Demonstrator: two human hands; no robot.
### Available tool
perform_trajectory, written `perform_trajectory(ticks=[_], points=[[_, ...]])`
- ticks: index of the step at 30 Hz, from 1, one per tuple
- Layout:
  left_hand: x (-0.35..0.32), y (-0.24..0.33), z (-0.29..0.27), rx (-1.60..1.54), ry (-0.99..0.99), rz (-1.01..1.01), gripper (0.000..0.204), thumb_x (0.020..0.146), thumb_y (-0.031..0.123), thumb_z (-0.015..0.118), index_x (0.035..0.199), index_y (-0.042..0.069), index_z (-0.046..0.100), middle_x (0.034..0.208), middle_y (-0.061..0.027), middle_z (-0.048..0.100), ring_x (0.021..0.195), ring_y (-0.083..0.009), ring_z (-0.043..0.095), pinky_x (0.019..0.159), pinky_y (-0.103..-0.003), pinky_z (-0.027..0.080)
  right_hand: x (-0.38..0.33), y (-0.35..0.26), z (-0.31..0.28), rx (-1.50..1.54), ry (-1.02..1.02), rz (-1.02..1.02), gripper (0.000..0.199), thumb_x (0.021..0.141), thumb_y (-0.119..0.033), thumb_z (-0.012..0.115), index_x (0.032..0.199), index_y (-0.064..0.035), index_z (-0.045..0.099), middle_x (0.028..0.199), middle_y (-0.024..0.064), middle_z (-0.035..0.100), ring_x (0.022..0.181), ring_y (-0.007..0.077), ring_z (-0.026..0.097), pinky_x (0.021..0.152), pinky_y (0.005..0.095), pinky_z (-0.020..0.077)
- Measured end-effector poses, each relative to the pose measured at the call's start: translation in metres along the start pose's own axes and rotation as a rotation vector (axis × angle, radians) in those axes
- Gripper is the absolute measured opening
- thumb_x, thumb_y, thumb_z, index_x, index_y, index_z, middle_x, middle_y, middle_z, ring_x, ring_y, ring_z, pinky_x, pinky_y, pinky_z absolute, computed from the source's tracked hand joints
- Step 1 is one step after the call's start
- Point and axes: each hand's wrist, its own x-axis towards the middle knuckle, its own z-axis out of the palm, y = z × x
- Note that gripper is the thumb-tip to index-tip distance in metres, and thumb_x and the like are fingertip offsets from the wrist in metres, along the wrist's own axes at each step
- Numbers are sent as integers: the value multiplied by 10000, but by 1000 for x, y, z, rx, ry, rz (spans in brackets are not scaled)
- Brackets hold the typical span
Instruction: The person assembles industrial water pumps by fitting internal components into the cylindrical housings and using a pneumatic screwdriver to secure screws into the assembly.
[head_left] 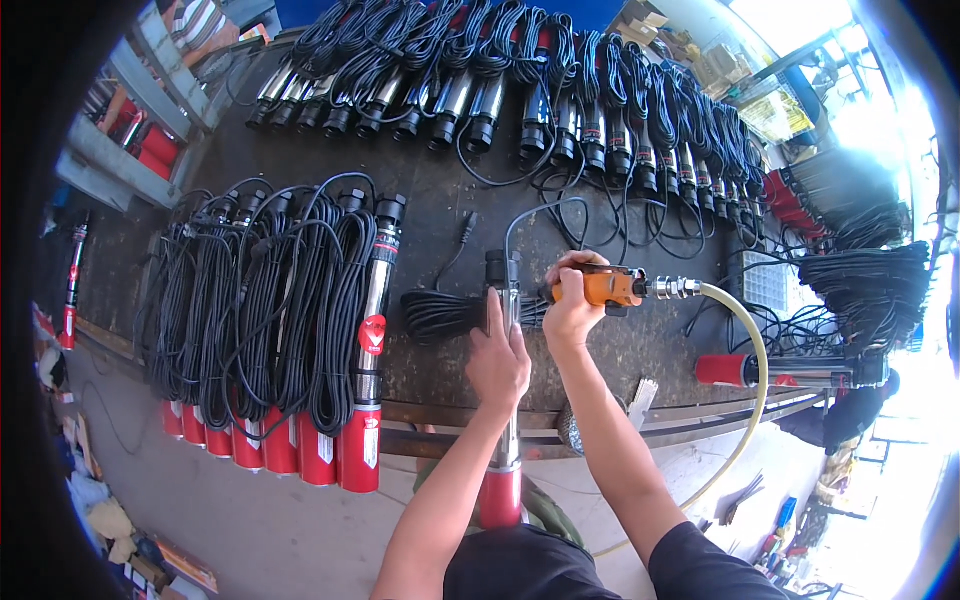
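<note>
A slim steel submersible pump [511,435] lies across the bench edge in front of me, its red end toward my body and its black fitting [502,268] at the far end. On its barrel rests my left hand [498,370], open, with the index finger stretched toward the fitting and another finger apart from it. My right hand [572,315] is wrapped round an orange air tool [610,287], just right of the pump's upper part. The tool's working tip is hidden by the hand. A coiled black cable [438,315] lies beside the pump.
A pale air hose [760,350] curves down on the right from the tool. Finished-looking pumps with coiled cables [335,310] lie in a row at left; more pumps [485,110] line the far side. Another pump [725,370] lies sideways at right, beside a white tray [765,280].
</note>
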Motion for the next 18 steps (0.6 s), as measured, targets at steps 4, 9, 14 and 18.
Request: perform_trajectory(ticks=[4,9,14,18], points=[[0,1,0,4,-7,-7,665,1005,336,493,1587,230,189,946,-198,578,740,-337,651,655,-444,555,2,0,1,47,23,2,209,801,40,506,997,-29,533,886,92,577,687,172,547,691,331,486],[-1,2,0,4,6,-3,660,1004,334,490,1585,226,195,942,-200,577,734,-345,655,646,-443,558,1,-2,2,46,40,26,208,796,40,508,991,-29,530,883,91,574,686,174,543,691,331,486],[-1,4,0,14,18,7,655,1005,337,487,1584,226,201,935,-198,576,712,-343,655,626,-437,558,0,-1,1,68,48,19,206,794,38,511,988,-29,533,881,90,573,688,177,546,695,328,487],[-1,3,1,11,15,3,656,1006,341,484,1585,226,200,934,-198,575,709,-336,656,623,-436,557,2,1,-1,38,36,16,202,799,30,514,992,-28,535,880,91,573,689,177,546,699,330,490]])
